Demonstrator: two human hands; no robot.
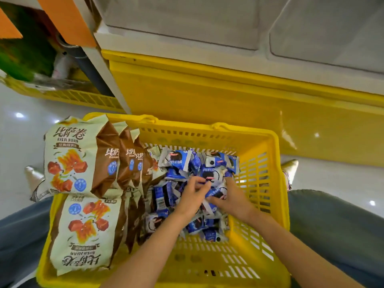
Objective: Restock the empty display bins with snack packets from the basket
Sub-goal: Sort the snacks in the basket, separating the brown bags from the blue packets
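The yellow basket [259, 204] sits on the floor between the person's knees. Seen as a clock face, it has large cream-and-brown snack bags [79, 163] stacked from 8 to 11 o'clock, some standing on edge. A heap of small blue packets [178, 161] fills its centre and reaches toward 1 o'clock.

Both hands are down in that heap. The left hand [193, 196], at the centre, has its fingers curled and pinches a blue packet between the fingertips and thumb. The right hand [232, 200], just beside it toward 3 o'clock, has its fingers dug into the pile and its thumb closed over another blue packet, grasping it.

Beyond the basket at 12 o'clock stands the yellow base [207, 90] of the display. The pale display bins [187, 17] are above it along the top edge. A silvery shoe [33, 177] shows at 9 o'clock on the glossy white floor [18, 132].
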